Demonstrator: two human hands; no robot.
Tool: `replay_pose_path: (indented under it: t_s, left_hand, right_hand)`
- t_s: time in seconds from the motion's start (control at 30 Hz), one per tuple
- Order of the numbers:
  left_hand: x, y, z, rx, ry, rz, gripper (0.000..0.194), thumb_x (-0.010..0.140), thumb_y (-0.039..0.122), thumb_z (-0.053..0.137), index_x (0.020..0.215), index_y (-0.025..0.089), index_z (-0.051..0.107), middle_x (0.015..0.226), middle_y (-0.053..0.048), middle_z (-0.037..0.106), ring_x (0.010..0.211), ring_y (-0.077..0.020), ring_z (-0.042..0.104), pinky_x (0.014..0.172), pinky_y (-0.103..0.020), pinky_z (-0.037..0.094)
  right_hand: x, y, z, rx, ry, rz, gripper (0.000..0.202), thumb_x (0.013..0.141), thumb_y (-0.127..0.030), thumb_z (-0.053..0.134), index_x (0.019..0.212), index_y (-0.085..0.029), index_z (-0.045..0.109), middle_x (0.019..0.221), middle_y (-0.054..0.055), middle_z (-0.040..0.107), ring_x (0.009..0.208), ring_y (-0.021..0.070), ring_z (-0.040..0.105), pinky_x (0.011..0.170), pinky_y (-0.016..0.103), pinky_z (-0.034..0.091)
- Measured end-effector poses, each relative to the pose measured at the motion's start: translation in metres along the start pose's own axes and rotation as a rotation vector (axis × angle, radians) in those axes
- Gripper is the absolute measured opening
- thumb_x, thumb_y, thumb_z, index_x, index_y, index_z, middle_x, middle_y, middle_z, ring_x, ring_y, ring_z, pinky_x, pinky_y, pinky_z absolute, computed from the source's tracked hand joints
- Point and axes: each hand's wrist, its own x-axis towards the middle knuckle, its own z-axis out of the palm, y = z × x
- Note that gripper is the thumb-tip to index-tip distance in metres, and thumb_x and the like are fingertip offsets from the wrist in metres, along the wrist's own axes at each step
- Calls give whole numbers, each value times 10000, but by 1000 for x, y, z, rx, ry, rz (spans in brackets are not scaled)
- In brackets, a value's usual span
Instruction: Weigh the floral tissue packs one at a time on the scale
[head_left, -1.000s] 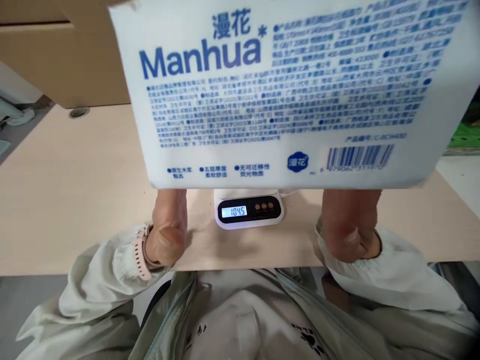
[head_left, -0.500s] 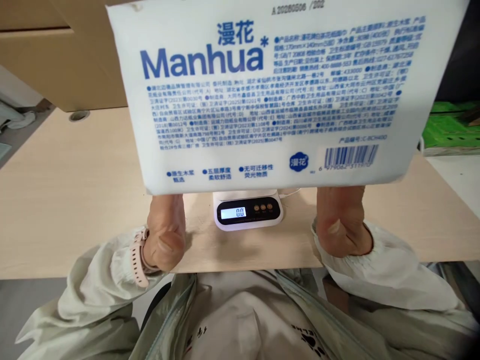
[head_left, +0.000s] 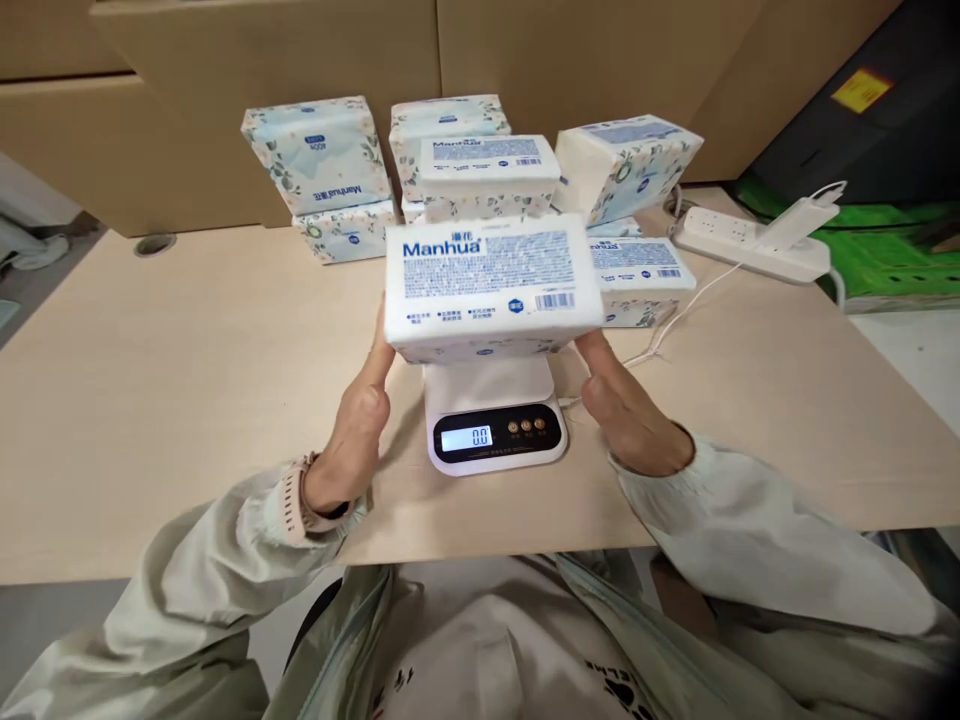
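A white tissue pack (head_left: 491, 285) with blue Manhua print is held between my two hands, over the back of a white kitchen scale (head_left: 487, 385). My left hand (head_left: 352, 430) grips its left end, and my right hand (head_left: 626, 415) grips its right end; the fingertips are partly hidden behind the pack. The scale's lit display (head_left: 466, 438) reads 0.0. Whether the pack's underside touches the scale plate cannot be made out.
Stacked tissue packs stand behind at the left (head_left: 319, 160), the middle (head_left: 487, 165) and the right (head_left: 626, 165). A white power strip (head_left: 750, 240) with a cable (head_left: 690, 305) lies at the right. Cardboard boxes (head_left: 300, 50) line the back.
Both hands have moved the tissue pack away from the camera and down toward the scale. The stacked packs and power strip behind it have come into view. The display still reads 0.0.
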Motion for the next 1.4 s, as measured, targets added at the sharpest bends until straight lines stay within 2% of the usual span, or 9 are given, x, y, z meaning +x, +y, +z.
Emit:
replay_pose_path:
  t_s: [0.13, 0.3, 0.47, 0.6, 0.7, 0.8, 1.1, 1.23, 1.4]
  left_hand:
    - [-2, -11, -1, 32, -84, -13, 730, 996, 772, 506, 1616, 387, 505, 1767, 43, 367, 1727, -284, 16, 1453, -497, 17]
    - [-7, -20, -10, 79, -148, -40, 703, 1083, 698, 331, 1697, 358, 375, 1810, 36, 250, 1725, -282, 94, 1444, -528, 31]
    - [-10, -24, -17, 50, -54, -37, 641, 1091, 680, 340, 1685, 437, 366, 1807, 119, 210, 1725, -258, 106, 1446, -519, 39]
    - [-9, -24, -19, 21, -1, -27, 588, 1114, 658, 247, 1633, 474, 454, 1784, 144, 282, 1720, -229, 142, 1446, -496, 94]
    - [-7, -23, -20, 28, 27, -23, 611, 1100, 696, 253, 1621, 469, 478, 1775, 129, 314, 1717, -240, 159, 1443, -506, 99]
    - [-6, -21, -21, 24, 54, -35, 623, 1078, 733, 296, 1600, 470, 510, 1766, 116, 341, 1713, -259, 176, 1440, -520, 113]
    - [-6, -20, -21, 16, 102, -37, 619, 1064, 750, 335, 1574, 471, 549, 1740, 101, 402, 1705, -277, 209, 1433, -542, 118]
    - [-6, -20, -21, 25, 115, -26, 601, 1079, 723, 312, 1570, 474, 551, 1731, 102, 418, 1700, -276, 231, 1426, -556, 139]
    - [-5, -20, -22, 23, 136, -36, 620, 1054, 767, 332, 1546, 479, 576, 1722, 80, 442, 1700, -299, 225, 1419, -592, 128]
  right_hand:
    - [1, 8, 1, 65, -34, 104, 730, 1066, -656, 404, 1724, -414, 204, 1837, -52, 227, 1732, 263, 122, 1426, 578, 103]
    - [-1, 15, 0, 49, -59, 108, 677, 1088, -610, 381, 1720, -433, 215, 1815, -64, 288, 1713, 256, 220, 1421, 579, 172]
    - [-8, 22, -2, 39, 160, 121, 640, 1094, -566, 424, 1703, -449, 266, 1804, -73, 309, 1689, 277, 295, 1408, 606, 204]
    - [-8, 26, 1, 94, 404, 148, 556, 1088, -562, 438, 1632, -453, 431, 1694, -26, 523, 1560, 327, 518, 1348, 678, 311]
    - [-6, 29, 3, 83, 520, 153, 517, 1074, -606, 421, 1565, -475, 517, 1580, -11, 639, 1494, 363, 584, 1295, 721, 374]
    - [-4, 30, 2, 51, 570, 133, 491, 1073, -614, 413, 1530, -496, 549, 1515, -16, 679, 1502, 377, 571, 1281, 720, 397]
    - [-1, 23, 3, 72, 660, 98, 426, 1077, -545, 483, 1458, -435, 640, 1387, 14, 737, 1415, 335, 640, 1228, 661, 475]
    - [0, 22, 3, 54, 659, 86, 430, 1078, -538, 472, 1466, -441, 629, 1394, 19, 733, 1408, 348, 645, 1209, 664, 488]
    - [1, 21, 2, 102, 695, 82, 409, 1058, -514, 523, 1428, -426, 673, 1371, 9, 751, 1370, 343, 670, 1190, 649, 504]
